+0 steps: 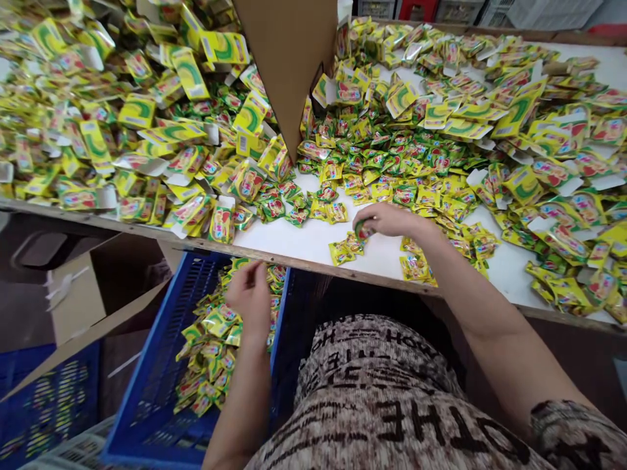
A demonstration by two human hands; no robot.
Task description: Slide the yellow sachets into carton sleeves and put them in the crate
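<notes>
My right hand [385, 220] is over the white tabletop [304, 240], its fingers closed on a small green and yellow candy packet [363, 230]. Just beside it, a couple of yellow packets [343, 251] lie on the table. My left hand [249, 290] hangs above a blue plastic crate [147, 385], with fingers curled in; whatever they may hold is hidden and slightly blurred. Inside the crate lies a heap of yellow and green packets [210, 356].
Many small open yellow boxes [191, 72] and loose packets [386, 156] cover the table. A brown cardboard sheet [289, 59] stands upright between two heaps. An open cardboard carton [78, 294] and another blue crate [59, 385] are at lower left. The wooden table edge [313, 264] runs before me.
</notes>
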